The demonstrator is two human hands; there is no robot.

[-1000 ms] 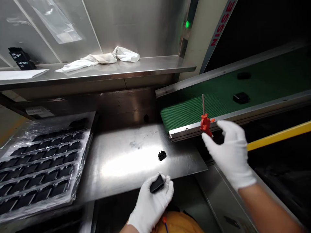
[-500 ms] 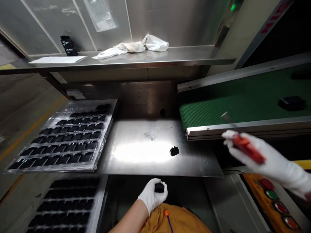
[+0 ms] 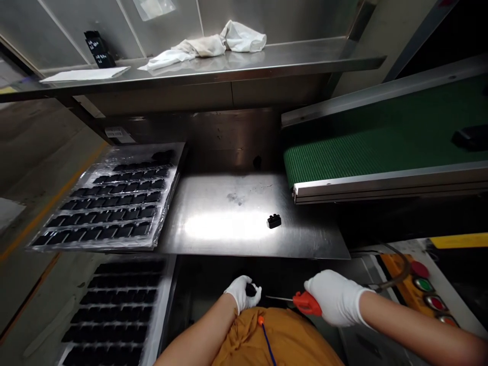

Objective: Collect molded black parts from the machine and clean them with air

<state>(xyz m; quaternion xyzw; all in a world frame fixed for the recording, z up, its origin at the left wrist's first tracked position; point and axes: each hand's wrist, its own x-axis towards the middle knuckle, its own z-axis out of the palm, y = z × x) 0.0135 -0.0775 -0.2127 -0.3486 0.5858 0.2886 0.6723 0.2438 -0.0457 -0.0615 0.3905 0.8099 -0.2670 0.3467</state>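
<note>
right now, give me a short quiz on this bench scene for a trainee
1. What does the left hand hold?
2. True or false: the black block on the steel plate touches a hand.
3. Which hand holds the red-handled tool? A: left. B: right. C: neither.

Key: 1, a small black part; 2, false; 3, B.
</note>
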